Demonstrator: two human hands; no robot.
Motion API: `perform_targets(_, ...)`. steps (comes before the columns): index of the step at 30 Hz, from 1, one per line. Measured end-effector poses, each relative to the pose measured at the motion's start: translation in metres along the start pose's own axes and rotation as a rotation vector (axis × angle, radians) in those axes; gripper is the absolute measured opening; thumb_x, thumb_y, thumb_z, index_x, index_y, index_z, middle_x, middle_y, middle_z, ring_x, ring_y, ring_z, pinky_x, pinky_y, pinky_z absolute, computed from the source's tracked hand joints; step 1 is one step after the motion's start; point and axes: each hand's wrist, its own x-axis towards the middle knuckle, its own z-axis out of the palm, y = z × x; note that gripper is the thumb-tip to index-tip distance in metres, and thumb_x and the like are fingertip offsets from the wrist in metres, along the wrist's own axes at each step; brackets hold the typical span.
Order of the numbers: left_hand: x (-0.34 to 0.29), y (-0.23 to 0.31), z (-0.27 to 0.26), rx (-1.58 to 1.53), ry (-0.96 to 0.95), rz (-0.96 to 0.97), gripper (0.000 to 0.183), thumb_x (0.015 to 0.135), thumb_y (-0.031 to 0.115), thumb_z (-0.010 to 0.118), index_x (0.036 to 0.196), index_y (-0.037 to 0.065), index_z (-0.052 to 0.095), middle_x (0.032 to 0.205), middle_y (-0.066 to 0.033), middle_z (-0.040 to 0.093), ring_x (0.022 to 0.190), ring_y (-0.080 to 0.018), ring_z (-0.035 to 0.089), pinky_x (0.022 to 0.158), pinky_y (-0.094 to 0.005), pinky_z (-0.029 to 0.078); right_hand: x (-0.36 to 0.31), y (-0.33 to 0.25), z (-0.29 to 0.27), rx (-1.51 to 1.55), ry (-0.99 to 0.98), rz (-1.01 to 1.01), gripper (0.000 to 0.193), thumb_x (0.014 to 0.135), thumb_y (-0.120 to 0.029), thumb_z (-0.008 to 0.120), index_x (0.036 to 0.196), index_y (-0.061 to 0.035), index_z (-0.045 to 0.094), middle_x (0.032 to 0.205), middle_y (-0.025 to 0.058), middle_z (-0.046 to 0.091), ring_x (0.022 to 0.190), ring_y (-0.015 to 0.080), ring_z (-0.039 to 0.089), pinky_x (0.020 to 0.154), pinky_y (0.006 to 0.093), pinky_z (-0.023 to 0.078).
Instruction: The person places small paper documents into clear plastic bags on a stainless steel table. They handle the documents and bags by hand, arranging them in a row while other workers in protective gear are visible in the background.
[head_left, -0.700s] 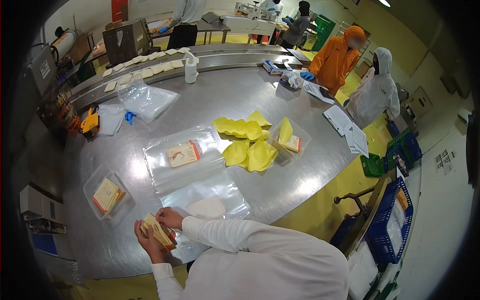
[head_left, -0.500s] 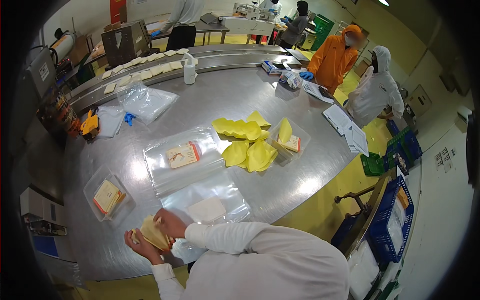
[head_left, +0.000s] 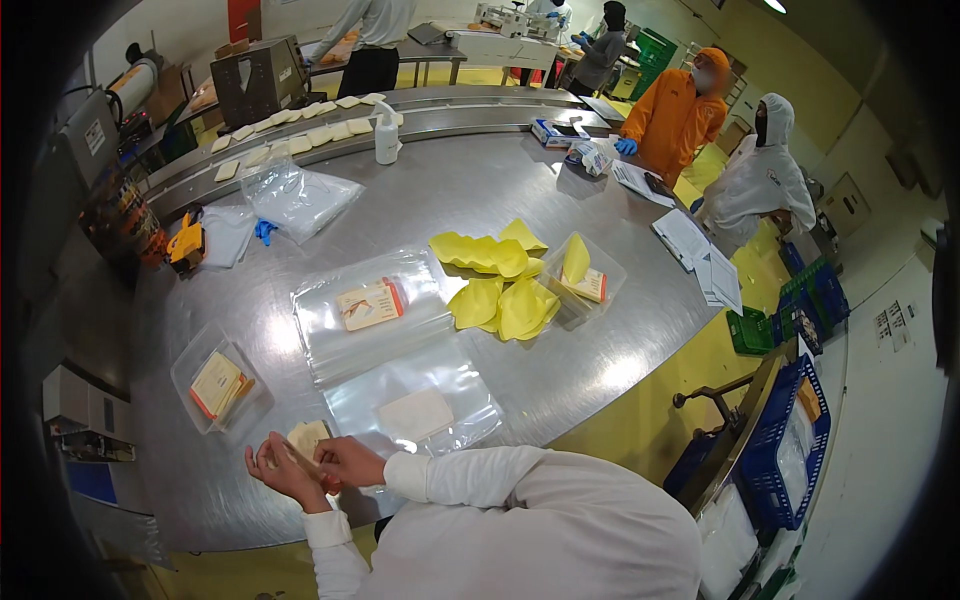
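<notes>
At the near edge of the broad brushed-steel table (head_left: 560, 390), we find a small stack of flat cream-coloured cards with red-orange edging (head_left: 308, 436) raised between two bare hands. Our left hand (head_left: 283, 470) curls about the left side of the stack, its fingers loosely parted. Our right hand (head_left: 348, 463) has its fingers drawn together at the right side; we cannot tell whether it pinches a single card or several, since the knuckles hide the contact. Beyond the hands lies a glossy clear plastic bag (head_left: 468, 385) with a pale rounded rectangular pad (head_left: 415, 413); whether the pad is inside or on top cannot be determined. A clear plastic tub (head_left: 207, 342) holding similar cards stands to the left, apart from the hands. For sound handling, we judge that the left hand should support the stack firmly without bending it, keeping the edges aligned. The right hand should work by fingertip at one edge, with light pressure, so that cards separate singly. We note two risks: the loose left grip could let cards fan or slip, and thin cards could cling together.
</notes>
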Motion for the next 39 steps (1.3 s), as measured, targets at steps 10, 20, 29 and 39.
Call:
perform_targets(10, 0.009, -0.014, -0.019, -0.468, -0.256, -0.29, 0.028, 0.089, 0.001, 0.066, 0.117, -0.001, 0.061, 0.111, -0.0079, 0.061, 0.099, -0.0176, 0.06, 0.087, -0.0295, 0.05, -0.006, 0.026, -0.033, 0.694, -0.055, 0.34, 0.02, 0.098, -0.022, 0.063, 0.106, -0.0042, 0.065, 0.096, 0.0047, 0.068, 0.086, 0.0128, 0.064, 0.077, 0.0309, 0.052)
perform_targets(20, -0.007, -0.006, -0.02, -0.638, -0.152, -0.393, 0.016, 0.088, -0.001, 0.066, 0.103, -0.002, 0.06, 0.104, -0.0088, 0.064, 0.088, -0.0159, 0.063, 0.081, -0.0285, 0.052, -0.019, 0.008, -0.025, 0.974, -0.23, 0.486, 0.033, 0.105, -0.033, 0.046, 0.118, -0.0064, 0.06, 0.102, 0.0033, 0.068, 0.089, 0.0148, 0.062, 0.073, 0.0297, 0.049)
perform_targets(29, 0.012, -0.01, -0.026, -0.238, 0.08, -0.03, 0.008, 0.093, 0.005, 0.063, 0.097, -0.001, 0.06, 0.091, -0.0065, 0.064, 0.081, -0.0124, 0.06, 0.076, -0.0277, 0.05, -0.005, 0.024, -0.023, 0.18, 0.213, 0.369, 0.024, 0.096, -0.025, 0.063, 0.107, -0.0036, 0.065, 0.096, 0.0033, 0.067, 0.084, 0.0129, 0.062, 0.073, 0.0285, 0.05)
perform_targets(39, 0.01, 0.014, -0.03, -0.114, 0.087, 0.101, 0.01, 0.093, 0.007, 0.064, 0.097, -0.001, 0.058, 0.089, -0.0061, 0.062, 0.082, -0.0158, 0.058, 0.078, -0.0298, 0.048, -0.017, -0.002, -0.009, 0.182, 0.002, 0.233, 0.015, 0.095, -0.015, 0.063, 0.097, -0.0003, 0.067, 0.082, 0.0066, 0.07, 0.072, 0.0103, 0.062, 0.065, 0.0245, 0.05)
